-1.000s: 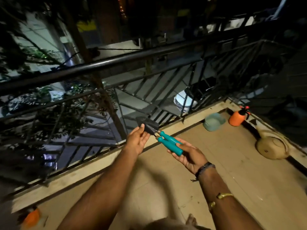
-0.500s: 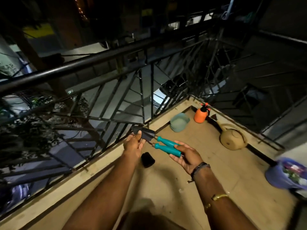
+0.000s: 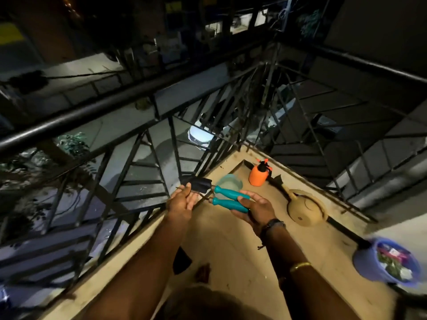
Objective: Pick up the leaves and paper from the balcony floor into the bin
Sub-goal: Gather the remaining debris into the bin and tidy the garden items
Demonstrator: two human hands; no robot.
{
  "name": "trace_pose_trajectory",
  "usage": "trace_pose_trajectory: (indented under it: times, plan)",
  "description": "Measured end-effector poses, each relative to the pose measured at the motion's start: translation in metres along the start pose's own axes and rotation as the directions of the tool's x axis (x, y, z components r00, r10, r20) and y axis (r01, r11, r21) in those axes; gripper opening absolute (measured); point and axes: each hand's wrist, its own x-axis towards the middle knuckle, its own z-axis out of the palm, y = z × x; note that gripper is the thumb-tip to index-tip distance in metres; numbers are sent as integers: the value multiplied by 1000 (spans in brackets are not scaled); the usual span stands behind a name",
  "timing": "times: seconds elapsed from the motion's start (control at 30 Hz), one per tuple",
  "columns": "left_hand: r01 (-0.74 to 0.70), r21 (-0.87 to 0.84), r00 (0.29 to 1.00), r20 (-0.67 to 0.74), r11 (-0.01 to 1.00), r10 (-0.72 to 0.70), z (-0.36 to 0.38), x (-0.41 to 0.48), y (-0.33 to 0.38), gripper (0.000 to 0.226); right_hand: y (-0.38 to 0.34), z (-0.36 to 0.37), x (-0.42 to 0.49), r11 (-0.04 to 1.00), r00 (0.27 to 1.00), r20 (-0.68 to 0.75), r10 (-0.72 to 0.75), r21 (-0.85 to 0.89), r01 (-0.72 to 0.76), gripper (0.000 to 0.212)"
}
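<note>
1. Right hand (image 3: 253, 210) gripping 2 teal-handled garden tools (image 3: 227, 199), fingers clamped under the handles.
2. Left hand (image 3: 181, 200) touching the tools' dark metal heads, fingers straight and together.
3. Blue bin (image 3: 362, 262) at far right on the balcony floor (image 3: 231, 245), leaves and paper (image 3: 392, 262) inside.
4. Brown leaf scrap (image 3: 203, 271) on the floor between the forearms.
5. Orange spray bottle (image 3: 258, 175) and beige watering can (image 3: 305, 210) by the corner.
</note>
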Motion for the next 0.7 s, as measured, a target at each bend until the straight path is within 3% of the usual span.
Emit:
trace_pose_trajectory:
  times: [0.1,0.17,0.27,0.37,0.5,0.7]
  plan:
    - [-1,52,1000,-9,999,1,41,38,17,34,-32,9,46,1000,1000,3,7,1,-7,27]
    - [-10,62,1000,-21,998,11,64,59,26,40,-50,11,76,1000,1000,-7,20,12,-20,28]
    - [-14,49,999,-33,999,16,93,91,31,31,-77,13,116,1000,1000,20,21,2,-21,31]
    - [-7,26,1000,-24,1000,8,117,126,26,2,-102,10,160,997,998,66,6,-74,-1,25]
    - [-26,112,988,-147,993,43,152,181,9,22,-143,-1,238,981,990,133,53,-190,-27,23]
    - [-13,-140,941,-336,990,-35,222,241,-34,16,-201,-33,349,932,926,340,166,-362,-34,20]
